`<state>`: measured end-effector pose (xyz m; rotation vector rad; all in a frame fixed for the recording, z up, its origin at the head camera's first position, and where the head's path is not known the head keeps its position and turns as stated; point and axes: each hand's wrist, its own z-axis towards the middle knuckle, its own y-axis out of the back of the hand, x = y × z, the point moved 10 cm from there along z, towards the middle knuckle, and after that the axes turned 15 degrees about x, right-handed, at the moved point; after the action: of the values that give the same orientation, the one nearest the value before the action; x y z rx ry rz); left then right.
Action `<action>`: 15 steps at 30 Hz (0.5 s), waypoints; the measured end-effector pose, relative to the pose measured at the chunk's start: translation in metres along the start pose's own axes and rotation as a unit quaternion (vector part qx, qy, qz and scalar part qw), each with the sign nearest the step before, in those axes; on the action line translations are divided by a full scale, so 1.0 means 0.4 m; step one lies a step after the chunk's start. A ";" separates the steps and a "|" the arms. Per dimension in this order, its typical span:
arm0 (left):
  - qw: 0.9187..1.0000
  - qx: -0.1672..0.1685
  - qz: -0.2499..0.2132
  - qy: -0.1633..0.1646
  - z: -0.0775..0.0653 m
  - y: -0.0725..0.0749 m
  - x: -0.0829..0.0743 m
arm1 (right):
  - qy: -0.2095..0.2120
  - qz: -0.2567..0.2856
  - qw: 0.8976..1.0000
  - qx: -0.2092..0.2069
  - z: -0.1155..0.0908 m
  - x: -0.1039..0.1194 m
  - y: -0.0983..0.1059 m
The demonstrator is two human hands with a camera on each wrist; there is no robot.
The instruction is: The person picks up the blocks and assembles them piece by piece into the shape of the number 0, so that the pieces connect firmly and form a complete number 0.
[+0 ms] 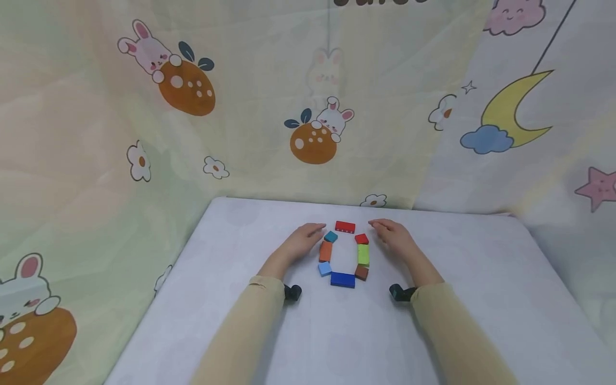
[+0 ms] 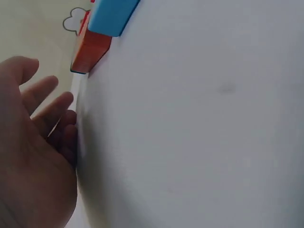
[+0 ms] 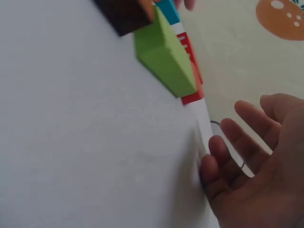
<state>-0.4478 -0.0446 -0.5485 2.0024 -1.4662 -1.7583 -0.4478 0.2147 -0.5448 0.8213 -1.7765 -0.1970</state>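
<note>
Several coloured blocks lie in an oval ring on the white table. A red block with white marks (image 1: pixel 345 227) is at its far end, a dark blue block (image 1: pixel 343 280) at the near end. Teal (image 1: pixel 330 236), orange (image 1: pixel 325 251) and light blue (image 1: pixel 324 269) blocks form the left side; a small red block (image 1: pixel 361 239), a green block (image 1: pixel 363 255) and a brown block (image 1: pixel 361 272) form the right. My left hand (image 1: pixel 303 240) is beside the teal and orange blocks, fingers loosely bent, holding nothing. Opposite, my right hand (image 1: pixel 394 238) is near the small red block, relaxed, its palm bare.
The white table (image 1: pixel 231 235) ends at the back against a printed cloth (image 1: pixel 260 176) with rabbits and flowers, which also hangs along both sides. Black wrist devices (image 1: pixel 401 292) protrude from under both sleeves, close over the tabletop.
</note>
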 end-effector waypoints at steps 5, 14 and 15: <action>1.000 -0.005 0.014 0.002 0.027 0.003 -0.002 | -0.014 -0.026 0.999 0.018 0.041 0.028 0.005; 0.998 -0.003 0.056 -0.040 0.016 -0.013 0.006 | -0.029 -0.064 0.997 0.035 0.098 0.087 -0.038; 0.997 -0.001 0.066 -0.042 0.015 -0.015 0.006 | -0.034 -0.066 0.997 0.037 0.103 0.090 -0.045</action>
<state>-0.4495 -0.0401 -0.5558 1.8059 -1.5804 -1.8095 -0.4819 0.1685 -0.5415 0.9972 -1.8029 -0.2493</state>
